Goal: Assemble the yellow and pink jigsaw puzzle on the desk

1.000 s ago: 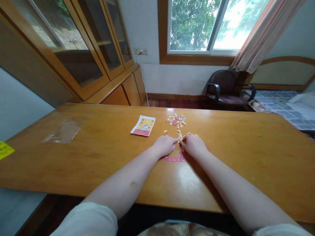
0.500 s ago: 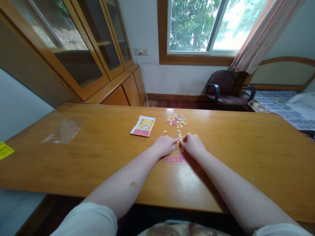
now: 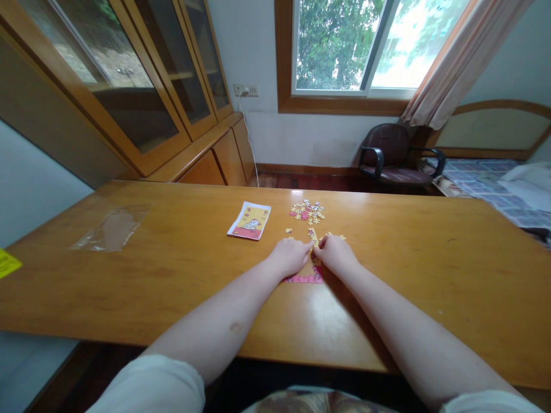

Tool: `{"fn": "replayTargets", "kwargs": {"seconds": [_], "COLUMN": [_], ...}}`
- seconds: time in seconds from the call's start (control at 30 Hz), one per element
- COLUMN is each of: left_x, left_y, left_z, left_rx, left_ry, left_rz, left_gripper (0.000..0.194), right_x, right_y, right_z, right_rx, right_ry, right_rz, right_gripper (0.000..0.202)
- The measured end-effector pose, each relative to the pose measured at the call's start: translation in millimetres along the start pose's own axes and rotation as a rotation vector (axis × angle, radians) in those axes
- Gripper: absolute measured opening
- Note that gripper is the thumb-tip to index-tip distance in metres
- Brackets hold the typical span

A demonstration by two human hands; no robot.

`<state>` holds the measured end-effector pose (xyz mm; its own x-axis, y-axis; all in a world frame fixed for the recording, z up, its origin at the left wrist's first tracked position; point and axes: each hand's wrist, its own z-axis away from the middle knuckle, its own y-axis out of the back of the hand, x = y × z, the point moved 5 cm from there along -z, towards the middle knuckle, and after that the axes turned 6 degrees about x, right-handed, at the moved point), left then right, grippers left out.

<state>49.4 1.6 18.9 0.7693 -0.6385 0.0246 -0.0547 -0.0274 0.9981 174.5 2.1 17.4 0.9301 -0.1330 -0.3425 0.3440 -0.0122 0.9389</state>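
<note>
In the head view a partly joined jigsaw puzzle lies before me, with a pink bottom row (image 3: 306, 279) and a yellow side strip (image 3: 312, 234) running away from me. My left hand (image 3: 289, 256) has its fingers curled and its index fingertip pressed on the strip's edge. Against the other side of that strip, my right hand (image 3: 336, 252) pinches at a puzzle piece, mostly hidden by the fingers. Both hands' fingertips nearly meet. One loose yellow piece (image 3: 288, 230) lies beyond my left hand; a few more yellow pieces (image 3: 342, 237) show behind the right.
Farther back is a pile of loose puzzle pieces (image 3: 306, 213). A picture card (image 3: 250, 221) with a yellow and pink cartoon lies left of it. A clear plastic bag (image 3: 112, 230) is on the wooden table (image 3: 181, 275) at left. An armchair (image 3: 390, 152) stands beyond the table.
My left hand has shifted very slightly nearer and covers the left end of the pink row more. My right hand stays at the strip. The loose pieces and card have not moved.
</note>
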Motion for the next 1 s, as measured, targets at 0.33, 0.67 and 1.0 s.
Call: {"fn": "replayTargets", "kwargs": {"seconds": [0.33, 0.67, 1.0], "left_x": [1, -11, -15], "left_y": [-2.0, -6.5, -6.2], "left_z": [-1, -5, -6], "left_rx": [0.015, 0.070, 0.108], "left_ry": [0.017, -0.016, -0.031], "left_rz": [0.044, 0.124, 0.202], "left_gripper": [0.038, 0.038, 0.035], "right_x": [5, 23, 22], "right_y": [2, 6, 0], "right_z": [-3, -17, -16], "right_rx": [0.035, 0.084, 0.007], "right_ry": [0.003, 0.120, 0.132], "right_rz": [-0.055, -0.283, -0.412], "right_gripper": [0.012, 0.013, 0.013]}}
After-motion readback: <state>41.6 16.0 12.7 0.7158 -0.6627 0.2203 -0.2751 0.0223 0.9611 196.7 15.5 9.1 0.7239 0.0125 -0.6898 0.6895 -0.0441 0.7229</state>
